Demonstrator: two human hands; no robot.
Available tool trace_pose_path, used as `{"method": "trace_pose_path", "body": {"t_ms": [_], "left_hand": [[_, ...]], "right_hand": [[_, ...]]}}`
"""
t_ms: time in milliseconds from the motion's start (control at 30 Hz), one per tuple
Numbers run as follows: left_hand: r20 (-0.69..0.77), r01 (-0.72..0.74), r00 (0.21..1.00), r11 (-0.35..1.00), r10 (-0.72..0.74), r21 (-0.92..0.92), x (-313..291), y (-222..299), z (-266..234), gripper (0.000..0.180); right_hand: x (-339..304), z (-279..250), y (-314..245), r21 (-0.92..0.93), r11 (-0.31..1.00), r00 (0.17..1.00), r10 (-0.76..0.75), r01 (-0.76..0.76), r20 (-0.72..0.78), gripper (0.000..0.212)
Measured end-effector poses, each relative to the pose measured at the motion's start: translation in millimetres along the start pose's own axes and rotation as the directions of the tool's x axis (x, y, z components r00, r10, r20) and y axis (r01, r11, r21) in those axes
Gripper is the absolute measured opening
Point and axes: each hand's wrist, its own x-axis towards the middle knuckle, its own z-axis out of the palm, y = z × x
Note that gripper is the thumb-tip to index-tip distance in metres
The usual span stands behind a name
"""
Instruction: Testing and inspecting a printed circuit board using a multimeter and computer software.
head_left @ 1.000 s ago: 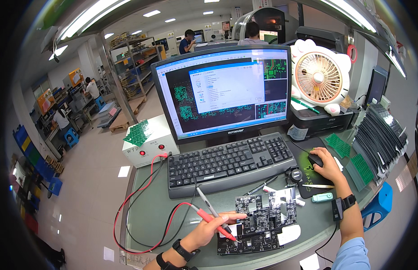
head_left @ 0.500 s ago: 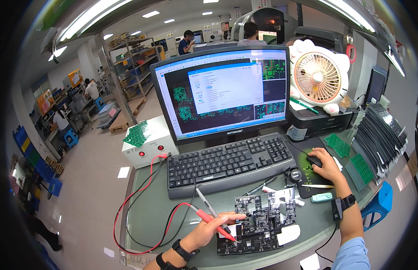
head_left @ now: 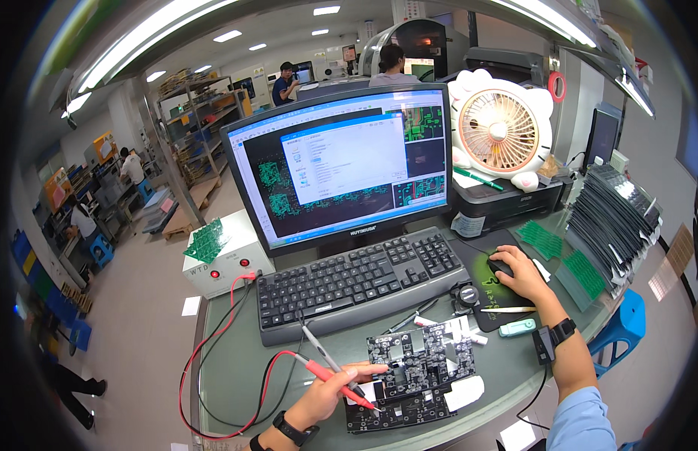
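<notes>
My left hand (head_left: 325, 392) is closed round a red test probe (head_left: 320, 370) and a grey test probe (head_left: 317, 343), held together like chopsticks. The red probe's tip points down at the lower black circuit board (head_left: 415, 412); whether it touches cannot be told. Its fingers reach to the edge of the upper black circuit board (head_left: 420, 362), which partly overlaps the lower one. My right hand (head_left: 525, 275) rests over a black computer mouse (head_left: 500, 268) on a dark mouse pad (head_left: 478, 257). A monitor (head_left: 247, 195) ahead shows a dialog window over a green board layout.
A black keyboard (head_left: 356, 282) lies before the monitor. Red and black leads run from a white box (head_left: 230, 257) at left. Pens, a teal cap-like piece (head_left: 517, 328) and green boards (head_left: 541, 239) lie at right, beside a rack of dark boards (head_left: 616, 225). A fan (head_left: 499, 131) stands on a printer.
The view has shifted, so the desk items sit further left in the picture. Both hands keep their places, the left with the probes at the boards and the right on the mouse.
</notes>
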Motion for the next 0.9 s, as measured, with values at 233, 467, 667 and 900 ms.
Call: {"method": "trace_pose_path", "body": {"t_ms": [233, 467, 667, 900], "left_hand": [[0.001, 0.036, 0.999, 0.998, -0.036, -0.044, 0, 5, 3, 0.051], [-0.012, 0.029, 0.999, 0.998, -0.029, -0.053, -2, 3, 2, 0.050], [-0.008, 0.044, 0.999, 0.999, -0.044, -0.026, 0, 10, 6, 0.052], [0.004, 0.023, 1.000, 1.000, -0.023, 0.001, -3, 4, 5, 0.052]], "right_hand": [[-1, 0, 1, -0.015, 1.000, 1.000, 0.020, -0.020, 0.008, 0.037], [2, 1, -3, -0.006, 1.000, 1.000, 0.020, -0.020, 0.013, 0.037], [-1, -2, -2, 0.025, 1.000, 1.000, 0.016, -0.016, -0.020, 0.039], [-1, -3, -9, 0.054, 0.999, 1.000, 0.006, -0.005, -0.005, 0.044]]}}
